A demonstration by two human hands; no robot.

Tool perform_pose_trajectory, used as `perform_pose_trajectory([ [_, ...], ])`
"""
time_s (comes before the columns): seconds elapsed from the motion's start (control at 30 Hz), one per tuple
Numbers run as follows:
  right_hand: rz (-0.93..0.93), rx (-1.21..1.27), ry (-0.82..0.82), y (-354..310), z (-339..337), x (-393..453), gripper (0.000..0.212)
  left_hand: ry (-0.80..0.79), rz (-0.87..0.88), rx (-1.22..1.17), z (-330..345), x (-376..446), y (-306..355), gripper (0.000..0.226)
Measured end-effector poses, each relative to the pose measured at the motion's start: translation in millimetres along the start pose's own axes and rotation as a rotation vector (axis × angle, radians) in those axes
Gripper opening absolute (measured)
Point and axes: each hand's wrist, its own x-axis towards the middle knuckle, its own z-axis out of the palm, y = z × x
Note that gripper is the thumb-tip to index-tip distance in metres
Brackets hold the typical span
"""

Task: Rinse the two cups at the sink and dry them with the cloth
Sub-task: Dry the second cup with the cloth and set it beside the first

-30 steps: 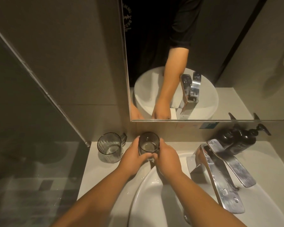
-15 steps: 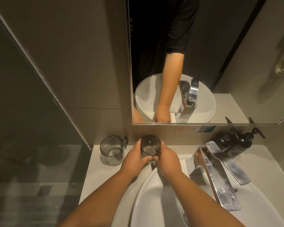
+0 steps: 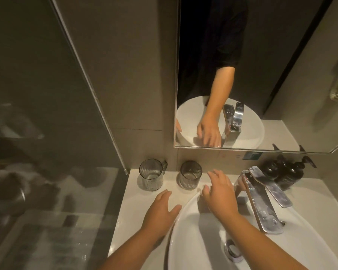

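**Both hands off the cup — set-down at the back of the counter**

Released since half a second ago: the ribbed cup (image 3: 190, 174) that both hands held between them now stands upright on the counter (image 3: 125, 217) by the wall, and the hands have drawn back toward the basin.

Head view. Left hand (image 3: 160, 210) lies flat over the counter edge just beside the sink (image 3: 185, 250) rim, fingers spread, holding nothing. Right hand (image 3: 220, 193) hovers over the rim near the ribbed cup, fingers loosely fanned, not touching it — empty too. Handled cup (image 3: 151, 174) stands upright just left of the ribbed one, apart from it. Both show a pale patch at the base; water or glare, cannot tell. Faucet (image 3: 265, 201) at right, no stream visible. No cloth in view.

Judgement: a gap between steps; whether the rinsing is finished cannot be told. Next move calls for either taking a cup to the faucet or finding the cloth, which lies out of frame.
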Motion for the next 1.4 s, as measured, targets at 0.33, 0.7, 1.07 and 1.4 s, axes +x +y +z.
perform_pose_trajectory([
  [0.33,-0.340,0.100,-0.185,-58.8,4.7,4.1,0.040,0.241,-0.108,-0.090,-51.0,13.3,-16.1,0.053],
  [0.7,-0.278,0.003,-0.451,-113.5,60.1,71.7,0.064,0.293,-0.142,-0.167,-52.3,57.0,-22.4,0.080],
  [1.07,-0.222,0.019,-0.377,-109.1,67.2,65.4,0.045,0.226,-0.083,-0.166,-56.9,76.0,-41.2,0.069],
  [1.4,0.009,0.079,-0.340,-102.9,64.3,34.1,0.047,0.127,-0.048,-0.300,-51.7,69.3,-37.0,0.059],
])
